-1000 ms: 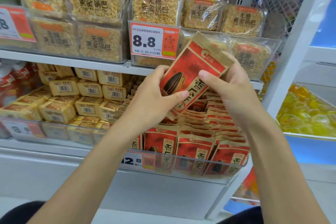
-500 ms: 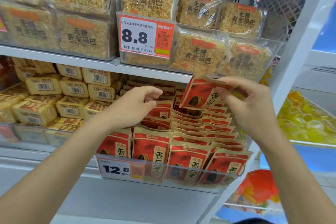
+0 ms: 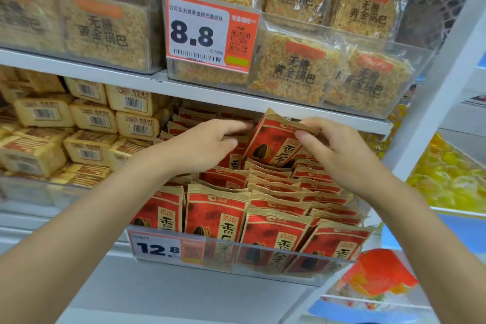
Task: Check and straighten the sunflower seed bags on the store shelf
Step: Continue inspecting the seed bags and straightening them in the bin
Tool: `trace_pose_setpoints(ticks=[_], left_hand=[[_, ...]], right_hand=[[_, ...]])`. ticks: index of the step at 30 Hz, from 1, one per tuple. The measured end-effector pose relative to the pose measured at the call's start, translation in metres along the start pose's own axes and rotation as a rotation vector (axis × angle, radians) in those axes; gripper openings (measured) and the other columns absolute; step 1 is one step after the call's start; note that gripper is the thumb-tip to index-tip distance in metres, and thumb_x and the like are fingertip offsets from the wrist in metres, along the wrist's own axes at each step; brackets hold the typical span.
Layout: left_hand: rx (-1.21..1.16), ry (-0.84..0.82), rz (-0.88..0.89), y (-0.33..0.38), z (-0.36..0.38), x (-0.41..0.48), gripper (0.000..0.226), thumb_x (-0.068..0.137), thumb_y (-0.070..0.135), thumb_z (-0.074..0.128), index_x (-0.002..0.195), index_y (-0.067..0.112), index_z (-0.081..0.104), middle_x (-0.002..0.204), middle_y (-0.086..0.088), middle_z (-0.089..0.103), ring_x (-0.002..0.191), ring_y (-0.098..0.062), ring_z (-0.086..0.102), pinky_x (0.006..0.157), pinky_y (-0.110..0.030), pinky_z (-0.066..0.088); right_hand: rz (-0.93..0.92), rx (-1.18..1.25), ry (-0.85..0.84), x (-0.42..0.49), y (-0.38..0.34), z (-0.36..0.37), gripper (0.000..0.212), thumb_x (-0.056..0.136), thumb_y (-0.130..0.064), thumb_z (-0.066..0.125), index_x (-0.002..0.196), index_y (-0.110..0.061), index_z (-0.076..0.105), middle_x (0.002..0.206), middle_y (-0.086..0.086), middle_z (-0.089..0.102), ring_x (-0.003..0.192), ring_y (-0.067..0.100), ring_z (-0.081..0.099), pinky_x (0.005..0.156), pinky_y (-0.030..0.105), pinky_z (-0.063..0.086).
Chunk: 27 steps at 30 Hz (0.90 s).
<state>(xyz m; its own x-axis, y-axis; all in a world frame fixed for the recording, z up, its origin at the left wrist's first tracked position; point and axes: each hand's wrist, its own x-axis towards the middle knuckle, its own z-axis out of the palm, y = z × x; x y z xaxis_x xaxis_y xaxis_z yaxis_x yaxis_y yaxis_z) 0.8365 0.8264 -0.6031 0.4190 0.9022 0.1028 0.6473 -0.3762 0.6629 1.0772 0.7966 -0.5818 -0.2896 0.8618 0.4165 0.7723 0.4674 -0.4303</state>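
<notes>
Several red and tan sunflower seed bags (image 3: 218, 221) stand in rows in a clear tray (image 3: 236, 258) on the middle shelf. My right hand (image 3: 339, 152) pinches the top edge of one sunflower seed bag (image 3: 268, 142), which is tilted at the back of the rows. My left hand (image 3: 207, 144) reaches in beside it, fingers stretched toward the back bags just left of the held one. Whether the left fingers touch a bag is hard to tell.
The shelf board above (image 3: 210, 89) hangs low over both hands and carries rice-crust snack packs (image 3: 294, 71) behind an 8.8 price tag (image 3: 210, 31). Yellow boxed snacks (image 3: 92, 118) are stacked left. A white upright post (image 3: 441, 81) stands right. A 12.8 tag (image 3: 157, 247) fronts the tray.
My right hand has carried the bag from in front of the upper shelf down into the back of the tray. My left hand let go of it and reached into the rows.
</notes>
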Motion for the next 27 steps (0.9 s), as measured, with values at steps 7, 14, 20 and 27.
trace_pose_setpoints(ticks=[7,14,20,27], left_hand=[[0.227,-0.026,-0.034,0.003,0.002,0.001,0.050,0.105,0.016,0.041,0.153,0.022,0.030,0.158,0.003,0.034,0.145,-0.014,0.030,0.113,-0.023,0.024],[0.221,0.023,-0.021,0.000,0.003,0.008,0.047,0.104,0.015,0.042,0.149,0.029,0.038,0.148,0.002,0.045,0.135,-0.016,0.042,0.113,-0.033,0.036],[0.088,0.011,0.062,-0.003,0.006,0.018,0.051,0.106,0.017,0.039,0.149,0.043,0.033,0.156,0.014,0.035,0.145,-0.010,0.029,0.119,-0.047,0.028],[0.241,-0.032,-0.008,0.001,0.010,0.020,0.058,0.108,0.012,0.027,0.148,0.054,0.025,0.144,0.005,0.050,0.148,-0.021,0.022,0.119,-0.058,0.000]], right_hand=[[-0.158,-0.166,0.194,-0.007,0.004,-0.003,0.018,0.100,-0.020,0.051,0.114,-0.022,0.062,0.070,-0.006,0.061,0.065,0.008,0.053,0.058,0.022,0.038],[0.045,-0.075,-0.115,0.000,0.022,0.020,0.022,0.103,-0.022,0.045,0.119,-0.033,0.057,0.099,-0.006,0.069,0.089,0.015,0.065,0.081,0.041,0.051],[-0.018,-0.329,-0.143,0.023,0.013,0.019,0.033,0.103,-0.022,0.044,0.132,-0.024,0.060,0.127,-0.004,0.066,0.117,0.020,0.060,0.097,0.032,0.045],[0.054,-0.486,-0.293,0.035,0.015,0.022,0.040,0.101,-0.017,0.047,0.137,-0.030,0.055,0.137,-0.010,0.058,0.125,0.015,0.055,0.103,0.031,0.043]])
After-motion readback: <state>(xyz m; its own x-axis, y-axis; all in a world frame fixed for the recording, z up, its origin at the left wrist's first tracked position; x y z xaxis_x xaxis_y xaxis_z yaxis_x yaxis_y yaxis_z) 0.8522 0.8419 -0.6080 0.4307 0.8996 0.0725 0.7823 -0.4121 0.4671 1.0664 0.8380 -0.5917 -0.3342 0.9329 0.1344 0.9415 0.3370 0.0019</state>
